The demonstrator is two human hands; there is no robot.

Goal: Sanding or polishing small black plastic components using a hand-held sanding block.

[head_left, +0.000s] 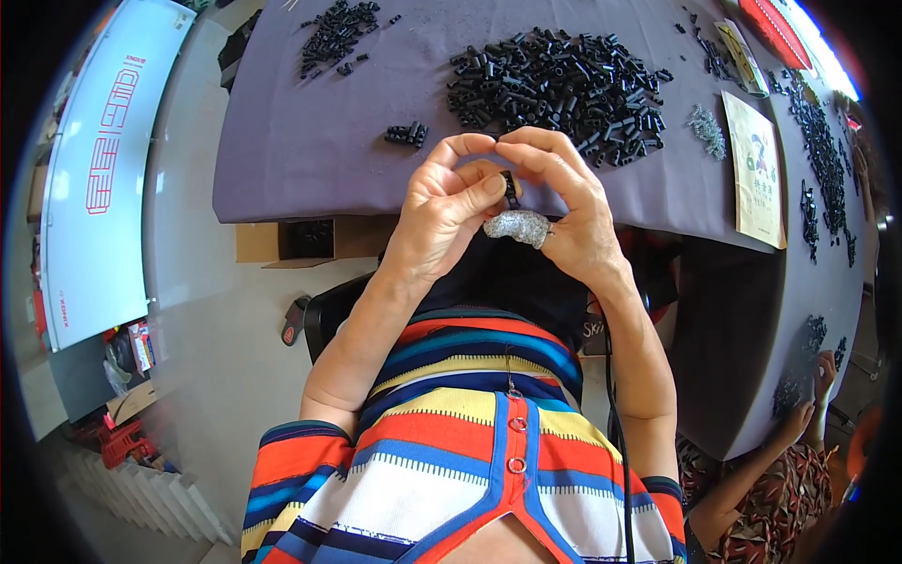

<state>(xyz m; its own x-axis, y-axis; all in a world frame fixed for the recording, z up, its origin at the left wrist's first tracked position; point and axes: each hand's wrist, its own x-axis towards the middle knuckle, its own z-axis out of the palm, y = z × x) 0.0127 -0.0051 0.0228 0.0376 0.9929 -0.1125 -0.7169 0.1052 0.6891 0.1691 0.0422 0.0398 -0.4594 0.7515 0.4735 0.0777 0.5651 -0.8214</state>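
Observation:
My left hand (pixel 449 207) is closed, its thumb and fingers pinching a small black plastic part (pixel 511 191) above the near table edge. My right hand (pixel 571 209) meets it from the other side, fingers curved and fingertips touching or nearly touching those of the left. Along the right thumb sits a silvery, speckled lump (pixel 519 227); whether it is wrapped round the thumb or held, I cannot tell. What the right fingertips pinch is hidden. Just beyond my hands lies a large heap of short black tubular parts (pixel 564 94), with a small cluster of black parts (pixel 406 135) to its left.
The table has a purple-grey cloth (pixel 272 141). Another black pile (pixel 334 38) lies far left. To the right are a small silvery heap (pixel 707 132), a printed beige packet (pixel 754 169) and more black parts (pixel 817 132). A cardboard box (pixel 258 242) stands below; another person's hands (pixel 810 404) work at right.

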